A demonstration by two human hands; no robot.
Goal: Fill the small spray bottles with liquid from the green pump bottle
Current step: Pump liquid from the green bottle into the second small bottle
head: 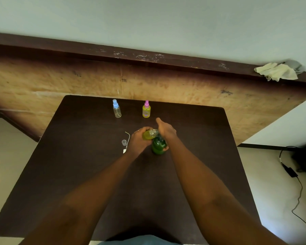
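View from above a dark table (81,156), with two bare forearms reaching forward to its middle. The left hand (137,140) is curled around an open spray bottle (148,135) that holds yellow-green liquid. It is tipped on its side, with the neck pointing at the top of the green pump bottle (158,147), probably so the nozzle can feed straight into it.

The right hand (166,131) covers the pump head, with one finger stretched forward and a fingertip wrapped low round the green body. That looks like a grip for pressing down while steadying the bottle. The nozzle itself is hidden between the hands, so it is unclear whether liquid is flowing.

Just left of the left hand lie the removed spray head (127,140), with its thin curved tube, and a small clear cap (124,142). They seem to be set aside close by for refitting.

At the far edge of the table, well apart from the hands, stand two upright capped bottles. The pink-topped spray bottle (146,110) is full of yellow-green liquid. The blue-topped spray bottle (117,110) looks clear and empty (likely the next one to fill).
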